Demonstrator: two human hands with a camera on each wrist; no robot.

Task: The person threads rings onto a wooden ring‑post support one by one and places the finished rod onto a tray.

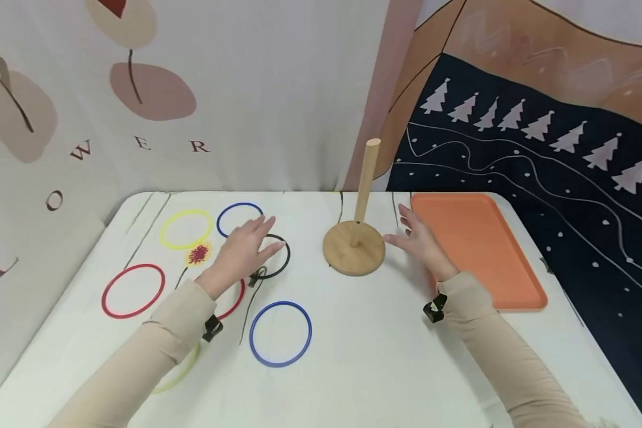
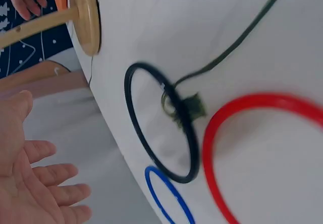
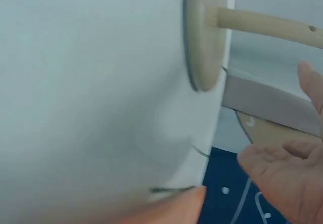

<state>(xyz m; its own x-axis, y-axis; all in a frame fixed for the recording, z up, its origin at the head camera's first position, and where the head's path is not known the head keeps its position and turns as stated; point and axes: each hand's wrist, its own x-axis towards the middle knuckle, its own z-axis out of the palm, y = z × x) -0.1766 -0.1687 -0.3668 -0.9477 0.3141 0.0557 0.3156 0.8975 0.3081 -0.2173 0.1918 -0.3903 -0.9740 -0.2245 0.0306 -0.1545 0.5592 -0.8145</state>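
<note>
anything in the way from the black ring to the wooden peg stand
In the head view, nothing visible stands between the black ring and the wooden peg stand, only white table surface. The left hand hides part of the ring.

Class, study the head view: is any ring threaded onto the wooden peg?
No, the wooden peg stands bare, and the rings in view lie around nothing but table.
</note>
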